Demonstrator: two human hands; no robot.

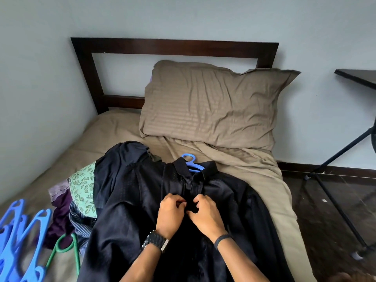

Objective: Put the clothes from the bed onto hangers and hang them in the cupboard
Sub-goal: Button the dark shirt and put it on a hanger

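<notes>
Two hands work at the front of a dark navy shirt [203,200] spread on the bed [264,180]. The left hand [171,212] and the right hand [205,212] sit side by side on the shirt's button strip, each with fingers curled in and pinching the fabric there. The shirt lies lengthwise along the bed, its collar pointing toward the pillow [209,106] and its hem running back toward the person. A blue hanger [192,162] is already inside it, the hook poking out of the collar on the pillow side. Left of the shirt sits a heap of other clothes [77,198], green leaf print, purple and striped pieces together. Farther left of the shirt, at the bed's near edge, lie several loose blue hangers [22,237] and one green hanger [67,251].
</notes>
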